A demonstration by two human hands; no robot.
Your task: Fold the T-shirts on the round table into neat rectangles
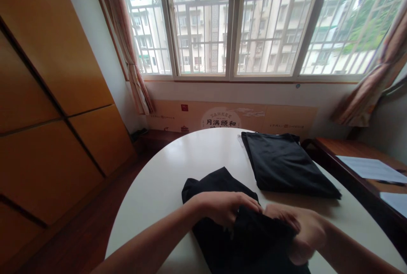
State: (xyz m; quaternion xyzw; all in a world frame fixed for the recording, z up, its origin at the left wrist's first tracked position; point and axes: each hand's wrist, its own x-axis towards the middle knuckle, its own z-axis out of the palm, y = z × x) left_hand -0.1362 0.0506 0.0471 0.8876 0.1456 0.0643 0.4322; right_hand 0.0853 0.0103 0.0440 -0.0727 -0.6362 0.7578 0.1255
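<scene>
A crumpled black garment (pixel 216 236) lies on the near part of the white round table (pixel 152 180); its exact kind is hidden by the folds. My left hand (pixel 227 208) is closed on a raised edge of the cloth, fingers curled into it. Close beside it, my right hand (pixel 300 229) grips the same bunched edge from the right and looks slightly blurred. Between both hands, part of the black fabric stands up in a fold. Behind them, a flat folded black garment (pixel 286 161) rests toward the table's far right.
A brown wooden desk (pixel 330 146) at the right holds white paper sheets (pixel 372 168) and a dark pen (pixel 389 182). Tall wooden cabinets (pixel 47 96) stand at the left. Barred windows, curtains (pixel 125 49) and a printed cardboard panel (pixel 178 115) line the far wall.
</scene>
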